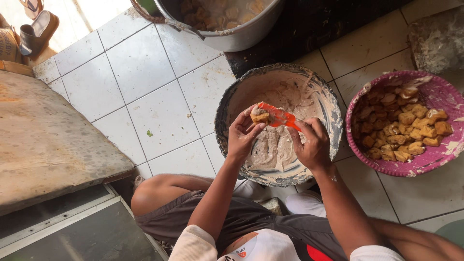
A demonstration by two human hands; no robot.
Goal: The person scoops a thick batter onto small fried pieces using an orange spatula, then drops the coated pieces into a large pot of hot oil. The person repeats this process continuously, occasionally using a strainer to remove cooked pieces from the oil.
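Over the paste bowl (328,104) on the tiled floor, the left hand (243,137) pinches a fried tofu puff (260,116) in a fingertip grip while the right hand (311,145) clenches an orange spatula (280,117), which probably fills best pressed gently, keeping the pocket upward.

1. The metal pot (227,24) beyond the bowl (279,123) is being cut off by the top edge; its pieces are too dim to tell.
2. The basket (435,96) right of the bowl is running past the right edge.
3. The left hand (244,135) is hiding most of the tofu piece (260,116).
4. The right hand (311,145) is covering the orange scraper's (280,117) handle end.
5. The sandals (36,29), far left of the bowl, are being cropped at the corner.
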